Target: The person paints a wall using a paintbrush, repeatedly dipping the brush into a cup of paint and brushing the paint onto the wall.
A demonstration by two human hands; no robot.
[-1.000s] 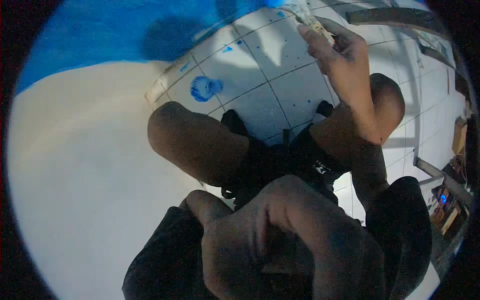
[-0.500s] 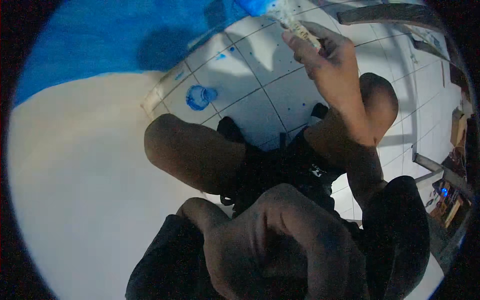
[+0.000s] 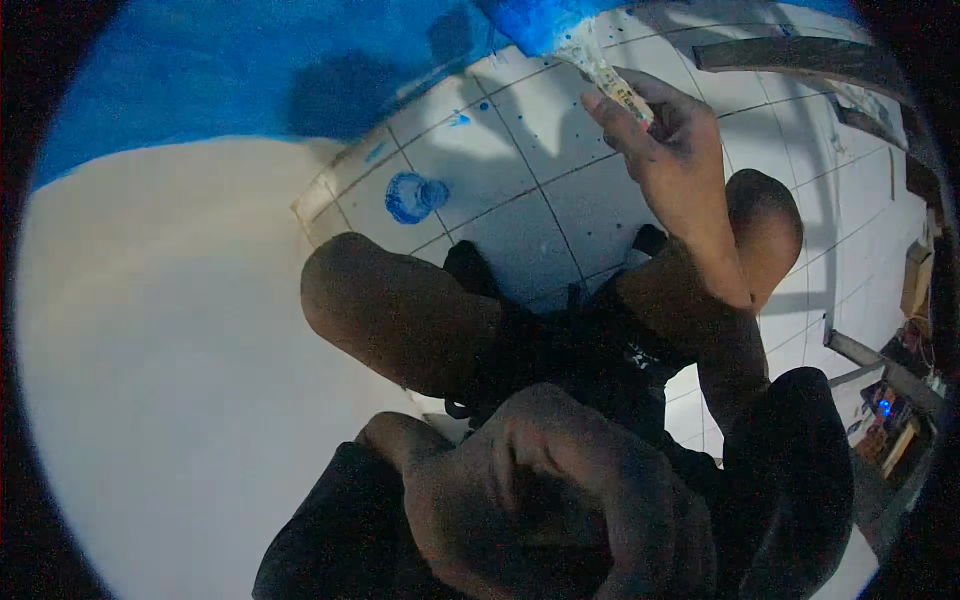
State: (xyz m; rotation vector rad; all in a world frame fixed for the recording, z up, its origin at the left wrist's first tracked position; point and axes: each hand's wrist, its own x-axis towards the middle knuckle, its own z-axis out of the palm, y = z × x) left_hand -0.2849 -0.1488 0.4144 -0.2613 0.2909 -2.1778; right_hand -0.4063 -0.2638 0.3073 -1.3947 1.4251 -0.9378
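The right hand (image 3: pixel 668 150) is far out in front, near the top of the view. Its fingers (image 3: pixel 612 112) are closed around the handle of a brush (image 3: pixel 605 72). The brush is pale and spotted with paint. Its tip points up and to the left, and it touches the blue paint (image 3: pixel 250 70) at the bottom of the wall (image 3: pixel 150 380). The arm runs back down over the right knee (image 3: pixel 765 225).

The left hand (image 3: pixel 540 490) is very near, low in the middle of the view. It is curled into a loose fist, with the knuckles up. You cannot tell if it holds anything inside. It sits close to the body, just above dark clothes (image 3: pixel 590 350).

The left knee (image 3: pixel 390 310) is bent and sits left of the middle. The person is crouched low on a floor (image 3: pixel 530 170) of pale tiles with dark lines between them.

The wall fills the left side. Its upper part is blue and its lower part is cream. A blue blot (image 3: pixel 413 196) lies on a tile near the wall, just beyond the left knee. Small blue drops (image 3: pixel 462 118) dot the tiles farther out. Some boxes and small things (image 3: pixel 905 400) lie at the far right edge, too dim to make out.
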